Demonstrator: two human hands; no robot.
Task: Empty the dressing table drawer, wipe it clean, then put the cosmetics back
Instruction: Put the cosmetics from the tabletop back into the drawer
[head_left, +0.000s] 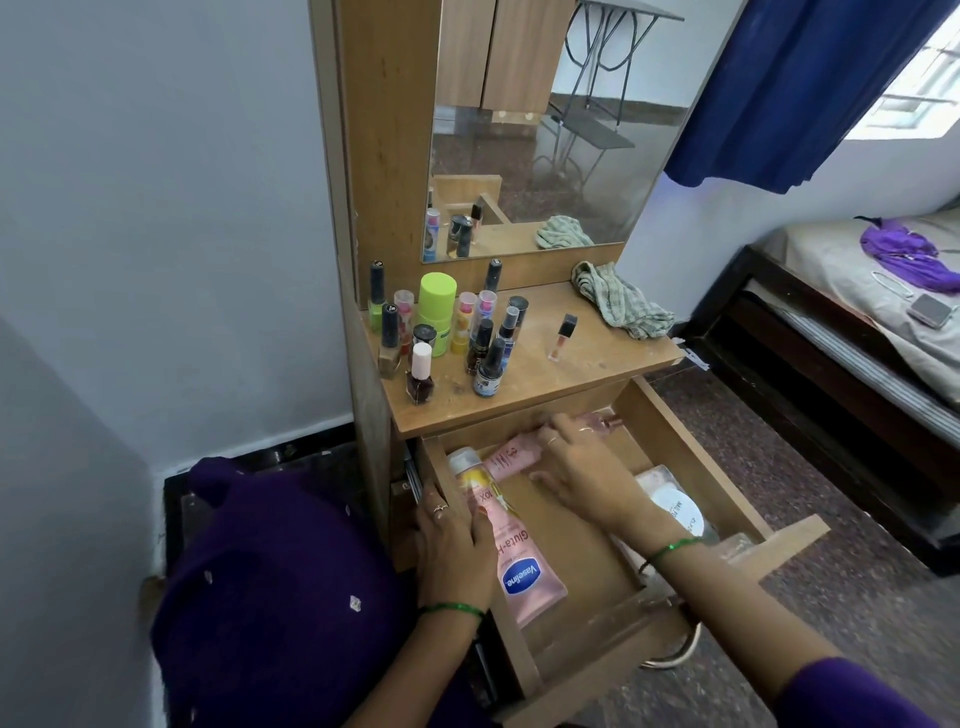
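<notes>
The wooden drawer (691, 457) is pulled out below the dressing table top (587, 358). My left hand (452, 540) rests on the drawer's left wall, its fingers touching a pink Vaseline bottle (524, 571) that lies along that side. My right hand (582, 473) reaches to the drawer's back, fingers around a small pink tube (511, 457). A white round jar (678, 512) lies at the drawer's right side, partly hidden by my forearm. Several nail polish and spray bottles (441, 332) stand on the top's left part, and a lip gloss (561, 338) stands alone.
A crumpled green checked cloth (621, 301) lies at the top's back right, under the mirror (535, 130). A bed (852, 332) with a phone stands to the right. A blue curtain (789, 88) hangs above it. My knee in purple cloth (270, 587) is at the left.
</notes>
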